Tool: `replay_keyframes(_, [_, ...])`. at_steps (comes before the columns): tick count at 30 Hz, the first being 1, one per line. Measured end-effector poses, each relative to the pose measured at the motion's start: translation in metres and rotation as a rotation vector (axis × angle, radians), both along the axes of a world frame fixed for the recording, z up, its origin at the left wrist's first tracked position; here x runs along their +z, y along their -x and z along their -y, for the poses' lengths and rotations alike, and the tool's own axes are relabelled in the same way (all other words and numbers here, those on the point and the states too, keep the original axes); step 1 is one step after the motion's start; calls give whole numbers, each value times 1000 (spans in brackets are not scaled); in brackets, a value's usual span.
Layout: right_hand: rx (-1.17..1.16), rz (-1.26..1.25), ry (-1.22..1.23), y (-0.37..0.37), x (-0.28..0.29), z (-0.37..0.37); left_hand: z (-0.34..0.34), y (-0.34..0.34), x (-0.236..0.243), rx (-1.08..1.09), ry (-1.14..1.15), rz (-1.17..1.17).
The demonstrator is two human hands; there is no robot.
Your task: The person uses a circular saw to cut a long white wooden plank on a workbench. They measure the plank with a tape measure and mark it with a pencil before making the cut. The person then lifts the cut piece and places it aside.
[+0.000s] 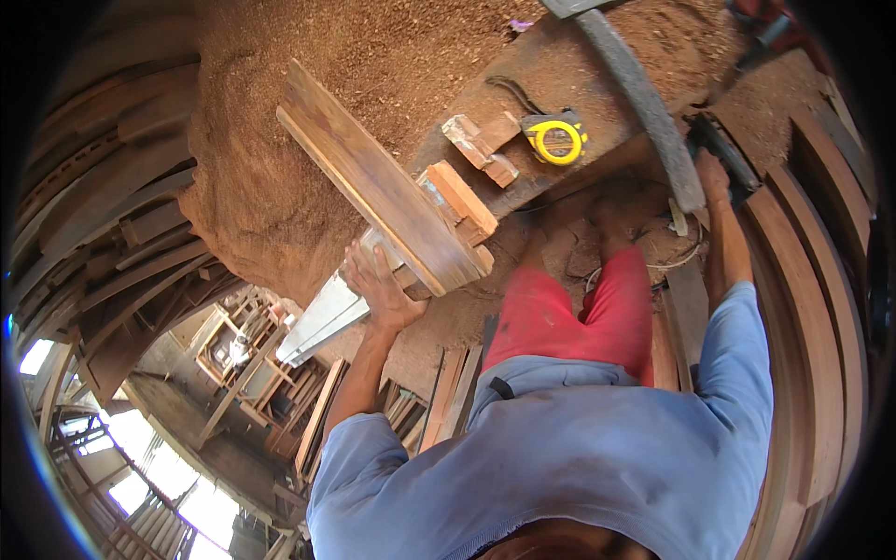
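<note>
Tape measure (557,140) right of wooden board (378,177)

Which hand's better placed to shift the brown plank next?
Left, probably: the left hand is spread right beside the plank, while the right hand is at a dark cylindrical object, beyond the curved grey bar.

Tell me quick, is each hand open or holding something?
Left hand: open, fingers spread on the pale metal piece beside the wooden plank.
Right hand: at the dark cylinder; can't tell whether it grips.
</note>
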State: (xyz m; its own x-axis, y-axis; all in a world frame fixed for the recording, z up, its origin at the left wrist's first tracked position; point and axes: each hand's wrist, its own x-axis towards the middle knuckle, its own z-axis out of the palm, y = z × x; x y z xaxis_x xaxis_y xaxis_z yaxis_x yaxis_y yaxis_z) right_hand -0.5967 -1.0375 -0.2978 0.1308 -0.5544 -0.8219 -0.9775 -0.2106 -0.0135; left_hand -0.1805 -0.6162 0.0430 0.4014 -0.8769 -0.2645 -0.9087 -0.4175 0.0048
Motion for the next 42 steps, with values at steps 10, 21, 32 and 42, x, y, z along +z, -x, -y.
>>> replay_keyframes(10, [101,159,100,62,-168,-13,-1,-5,-8,-35,-17,26])
replay_keyframes(21, [125,134,61,36,-195,-94,-1,-7,-9,-32,1,-15])
replay_keyframes(32, [217,185,74,-27,-181,-139,-2,-9,-13,-39,72,-49])
replay_keyframes(42, [306,375,97,-78,-19,-177,-4,-11,3,38,34,-62])
